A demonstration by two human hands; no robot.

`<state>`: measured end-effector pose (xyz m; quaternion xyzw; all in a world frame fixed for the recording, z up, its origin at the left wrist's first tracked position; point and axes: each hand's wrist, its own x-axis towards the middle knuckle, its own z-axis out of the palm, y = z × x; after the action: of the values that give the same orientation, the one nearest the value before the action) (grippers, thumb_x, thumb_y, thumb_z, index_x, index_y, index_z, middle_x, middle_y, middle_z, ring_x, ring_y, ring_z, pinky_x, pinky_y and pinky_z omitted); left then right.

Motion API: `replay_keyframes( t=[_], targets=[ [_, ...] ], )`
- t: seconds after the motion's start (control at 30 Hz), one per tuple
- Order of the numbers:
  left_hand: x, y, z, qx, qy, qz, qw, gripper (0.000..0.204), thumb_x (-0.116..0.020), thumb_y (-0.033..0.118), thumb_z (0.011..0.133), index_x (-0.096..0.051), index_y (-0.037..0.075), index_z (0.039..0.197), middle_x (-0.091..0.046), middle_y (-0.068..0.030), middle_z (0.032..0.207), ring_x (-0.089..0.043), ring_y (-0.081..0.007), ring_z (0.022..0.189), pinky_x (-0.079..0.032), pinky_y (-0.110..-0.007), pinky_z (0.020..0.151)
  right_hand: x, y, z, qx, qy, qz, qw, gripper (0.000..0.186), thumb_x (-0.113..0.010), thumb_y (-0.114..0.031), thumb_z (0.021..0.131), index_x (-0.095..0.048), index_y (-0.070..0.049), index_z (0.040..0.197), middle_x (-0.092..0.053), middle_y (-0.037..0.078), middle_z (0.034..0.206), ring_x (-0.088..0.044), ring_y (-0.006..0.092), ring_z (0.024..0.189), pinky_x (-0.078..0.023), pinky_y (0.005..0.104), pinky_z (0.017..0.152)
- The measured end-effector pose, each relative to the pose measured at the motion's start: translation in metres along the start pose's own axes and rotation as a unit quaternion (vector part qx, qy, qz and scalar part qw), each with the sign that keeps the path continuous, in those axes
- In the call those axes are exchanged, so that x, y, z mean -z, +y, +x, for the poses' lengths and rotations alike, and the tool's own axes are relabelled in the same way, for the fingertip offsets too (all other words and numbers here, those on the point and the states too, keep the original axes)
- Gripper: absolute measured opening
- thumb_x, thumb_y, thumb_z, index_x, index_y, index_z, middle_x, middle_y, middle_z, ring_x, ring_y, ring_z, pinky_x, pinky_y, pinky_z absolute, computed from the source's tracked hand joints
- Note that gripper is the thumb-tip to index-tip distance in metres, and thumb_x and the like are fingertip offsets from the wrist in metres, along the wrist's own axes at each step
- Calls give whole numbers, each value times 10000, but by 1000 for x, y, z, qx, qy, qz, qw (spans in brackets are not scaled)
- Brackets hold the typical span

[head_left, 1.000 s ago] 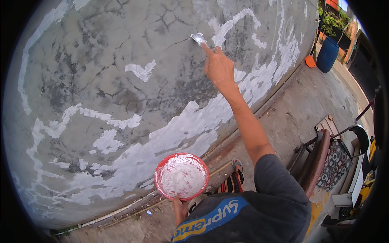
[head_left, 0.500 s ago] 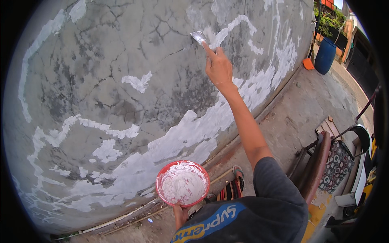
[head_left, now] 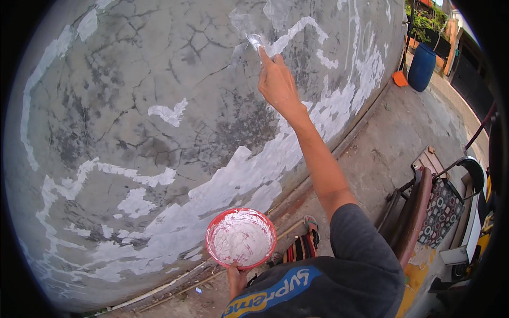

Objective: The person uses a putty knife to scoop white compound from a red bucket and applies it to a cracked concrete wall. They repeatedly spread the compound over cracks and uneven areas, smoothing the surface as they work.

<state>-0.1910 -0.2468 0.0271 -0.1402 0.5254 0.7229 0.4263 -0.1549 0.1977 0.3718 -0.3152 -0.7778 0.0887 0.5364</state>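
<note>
My right hand point(head_left: 279, 85) is closed round a putty knife point(head_left: 255, 41), its arm stretched far up the wall. The metal blade lies against the grey cracked wall point(head_left: 212, 100), beside a curved strip of white filler point(head_left: 301, 26). Below, my left hand point(head_left: 237, 277) grips the near rim of a red bowl point(head_left: 211, 249), thumb over the edge. White paste point(head_left: 241, 238) coats the inside of the bowl. More white patches run along the lower wall, and a small one point(head_left: 169, 112) sits mid-wall. The knife's handle is mostly hidden in my fingers.
At the wall's far end stand a blue barrel point(head_left: 422, 68) and an orange dustpan-like scoop point(head_left: 400, 79). A brown-edged seat point(head_left: 416, 217) and a patterned cushion point(head_left: 441, 212) are on the right. Concrete floor point(head_left: 366, 159) runs along the wall's foot, with my sandalled foot point(head_left: 312, 225) on it.
My right hand and the putty knife have shifted slightly up and left along the wall. The bowl stays in my left hand, and the view has tilted a little.
</note>
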Motion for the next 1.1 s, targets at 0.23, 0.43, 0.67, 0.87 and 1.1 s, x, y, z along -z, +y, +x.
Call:
replay_keyframes(
  t=[0.23,0.43,0.67,0.87,1.1],
  targets=[
    [-2,-9,13,6,-20,-3,1000,524,-451,-1,712,-446,-53,1233,-548,-205,1189,-588,-383,1044,-534,-603,854,-70,-21,-22,-32,-1,84,996,589,-502,28,841,-339,72,1405,-475,287,1060,-589,429,804,-490,463,717],
    [-7,-6,10,7,-4,7,1000,462,-459,-2,708,-483,-38,1168,-576,-179,1126,-600,-347,1013,-534,-594,848,-17,-3,-40,11,-64,101,993,445,-481,-67,883,-515,15,1319,-500,186,728,-525,273,617,-450,398,614],
    [-12,-5,2,7,-7,24,1000,446,-467,-6,714,-494,-38,1158,-586,-171,1101,-603,-340,994,-527,-592,857,51,3,51,-37,-113,99,988,348,-520,-162,883,-650,-60,1190,-421,107,525,-400,184,493,-418,348,550],
    [0,-12,1,7,4,-3,1000,448,-448,1,728,-486,-46,1172,-583,-176,1101,-606,-338,988,-534,-589,843,21,-2,41,-18,-79,57,995,349,-522,-118,865,-643,-6,1173,-521,173,550,-506,271,503,-464,387,600],
    [9,-15,10,13,-9,9,1000,450,-458,1,709,-489,-52,1155,-580,-172,1089,-615,-326,957,-539,-583,827,-17,-24,-16,-25,-46,93,994,361,-557,-63,844,-620,22,1189,-576,256,636,-574,360,564,-483,426,651]
  ],
)
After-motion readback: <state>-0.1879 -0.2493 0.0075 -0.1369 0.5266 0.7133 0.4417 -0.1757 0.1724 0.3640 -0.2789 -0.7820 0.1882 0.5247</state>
